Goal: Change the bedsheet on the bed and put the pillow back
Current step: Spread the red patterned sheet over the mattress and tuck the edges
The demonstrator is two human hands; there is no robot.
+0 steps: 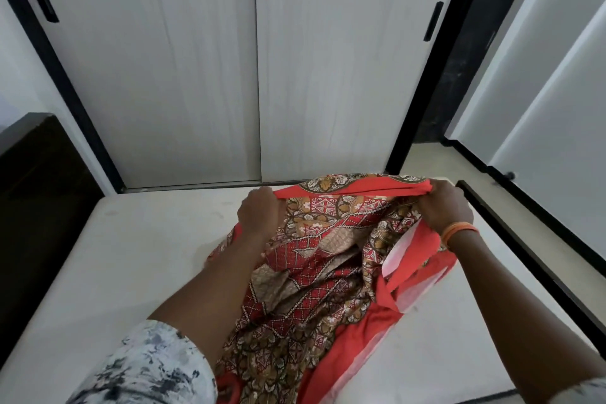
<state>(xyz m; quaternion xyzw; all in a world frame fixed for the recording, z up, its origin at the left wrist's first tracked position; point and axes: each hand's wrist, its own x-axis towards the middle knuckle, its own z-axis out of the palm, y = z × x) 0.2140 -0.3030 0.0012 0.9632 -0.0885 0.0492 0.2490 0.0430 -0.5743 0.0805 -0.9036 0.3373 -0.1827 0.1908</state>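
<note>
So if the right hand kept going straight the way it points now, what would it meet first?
Probably the white wardrobe door beyond the mattress edge; the right hand, gripping the bedsheet, points forward towards it, though depth is unclear.

Bedsheet (pixel 314 259) red-orange, brown geometric floral print; mattress (pixel 131 256) white.

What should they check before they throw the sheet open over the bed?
1. Both hands hold the sheet's edge: ok. The left hand and right hand each grip the red border of the sheet.
2. Edge stretched between the hands: ok.
3. Rest of the sheet untangled: not ok, it hangs bunched and folded.
4. Mattress bare: ok, no old sheet shows.
5. Pillow out of the way: cannot tell, none in view.
6. Room to swing: cannot tell; the wardrobe stands just past the bed.
</note>
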